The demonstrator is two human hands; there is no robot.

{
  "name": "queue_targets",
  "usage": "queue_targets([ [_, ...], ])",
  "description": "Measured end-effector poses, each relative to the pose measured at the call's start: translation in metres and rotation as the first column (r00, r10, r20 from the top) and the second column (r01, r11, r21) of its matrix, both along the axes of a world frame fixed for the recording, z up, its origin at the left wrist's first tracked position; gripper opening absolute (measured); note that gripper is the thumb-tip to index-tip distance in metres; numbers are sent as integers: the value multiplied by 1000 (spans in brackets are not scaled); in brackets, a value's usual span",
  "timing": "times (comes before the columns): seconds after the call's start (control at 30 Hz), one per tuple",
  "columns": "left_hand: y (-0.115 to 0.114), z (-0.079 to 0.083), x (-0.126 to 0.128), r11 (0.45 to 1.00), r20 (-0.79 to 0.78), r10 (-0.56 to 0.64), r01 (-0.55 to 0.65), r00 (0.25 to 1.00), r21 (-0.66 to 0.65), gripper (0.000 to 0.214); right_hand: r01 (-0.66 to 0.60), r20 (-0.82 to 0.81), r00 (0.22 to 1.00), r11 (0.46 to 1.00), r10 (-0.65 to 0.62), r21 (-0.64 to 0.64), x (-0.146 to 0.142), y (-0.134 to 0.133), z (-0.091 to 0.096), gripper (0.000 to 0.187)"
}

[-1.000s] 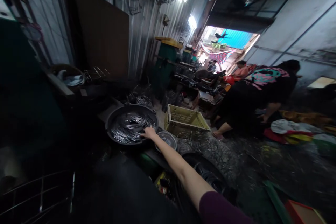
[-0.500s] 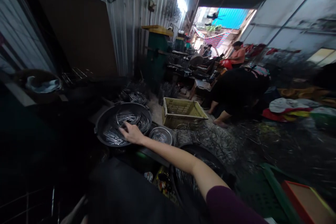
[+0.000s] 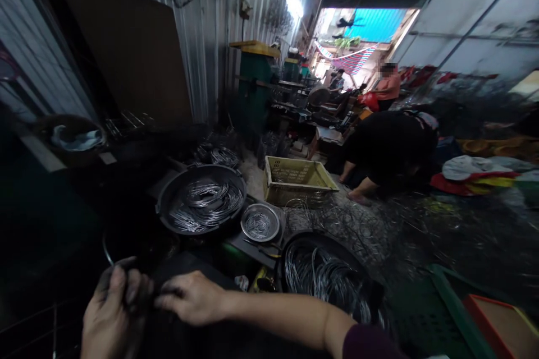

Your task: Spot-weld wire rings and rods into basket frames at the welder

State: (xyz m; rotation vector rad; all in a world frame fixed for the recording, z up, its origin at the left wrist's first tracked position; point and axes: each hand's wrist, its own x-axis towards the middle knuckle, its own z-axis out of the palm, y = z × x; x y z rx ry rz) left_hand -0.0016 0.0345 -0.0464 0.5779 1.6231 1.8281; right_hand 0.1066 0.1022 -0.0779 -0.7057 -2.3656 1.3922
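L hand (image 3: 114, 300) curled near a thin wire (image 3: 105, 248), R hand (image 3: 192, 297) fingers bent; can't tell if either's gripping; lots of wire rings (image 3: 206, 195) left in black basin (image 3: 172, 196), loose pcs (image 3: 187, 222) at its near-left edge; amt done unclear tbh

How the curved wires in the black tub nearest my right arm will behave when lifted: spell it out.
The curved wires look thin and bowed, so they would probably flex and spring. They overlap in a loose heap, so lifting one may drag neighbours along. Their shiny surfaces suggest they could slip.
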Motion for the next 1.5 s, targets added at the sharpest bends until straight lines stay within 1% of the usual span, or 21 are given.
queue_targets([
  [0.07,2,-6,-10,999,59,-24,26,998,-32,45,-50,25,998,998,51,-32,-1,-13,-13,17],
  [0.13,-6,-16,-15,992,21,-67,69,998,-105,50,-70,-11,997,997,70,-25,-6,-20,-16,14],
  [0.2,-33,-27,-17,979,-145,-104,76,984,-191,53,-72,-83,994,997,72,-3,-10,-24,-11,16],
  [0.27,-74,-38,-17,968,-328,-117,33,937,-251,49,-48,-117,992,999,45,-16,-13,-22,-5,19],
  [0.3,-98,-42,-18,964,-400,-90,-21,912,-264,45,-45,-113,993,998,41,-34,-17,-19,-4,21],
  [0.37,-144,-50,-25,949,-517,64,-213,853,-234,42,-67,-120,991,996,61,-53,-31,-8,-4,23],
  [0.43,-184,-54,-44,892,-636,249,-429,731,-144,52,-111,-161,982,992,101,-58,-56,1,-3,21],
  [0.47,-199,-56,-58,865,-697,289,-490,656,-102,63,-134,-182,976,988,118,-74,-71,4,-1,22],
  [0.5,-211,-57,-73,860,-757,268,-501,597,-91,76,-155,-201,971,982,131,-108,-87,4,2,25],
  [0.53,-217,-58,-89,873,-806,194,-473,560,-119,88,-175,-217,966,972,138,-158,-103,3,6,29],
  [0.57,-219,-59,-105,887,-840,95,-429,535,-172,97,-186,-232,963,958,134,-219,-119,1,11,33],
  [0.63,-208,-60,-130,899,-865,-56,-352,499,-262,107,-187,-261,960,923,100,-335,-150,-6,21,36],
  [0.7,-188,-60,-145,911,-873,-110,-303,475,-279,109,-170,-282,958,897,53,-409,-178,-12,26,35],
  [0.77,-167,-59,-151,930,-882,-75,-287,465,-230,103,-154,-287,958,879,20,-451,-199,-16,25,34],
  [0.87,-148,-62,-153,961,-851,89,-270,517,-63,83,-159,-287,958,856,13,-493,-217,-18,18,36],
  [0.93,-144,-67,-152,962,-814,204,-265,543,64,74,-179,-293,956,845,28,-503,-221,-19,13,37],
  [0.97,-144,-70,-151,957,-805,243,-268,541,110,71,-195,-298,954,841,42,-505,-222,-20,13,37],
  [1.07,-147,-78,-148,935,-799,320,-304,510,180,69,-251,-320,943,831,94,-497,-226,-25,13,41],
  [1.23,-152,-82,-152,931,-785,349,-282,513,230,73,-276,-346,931,838,113,-470,-235,-33,13,43],
  [1.37,-154,-84,-159,937,-764,338,-272,550,219,75,-273,-356,929,836,101,-475,-239,-36,10,39],
  [1.5,-155,-87,-164,936,-758,338,-283,557,210,76,-234,-323,942,864,88,-446,-242,-38,10,32],
])
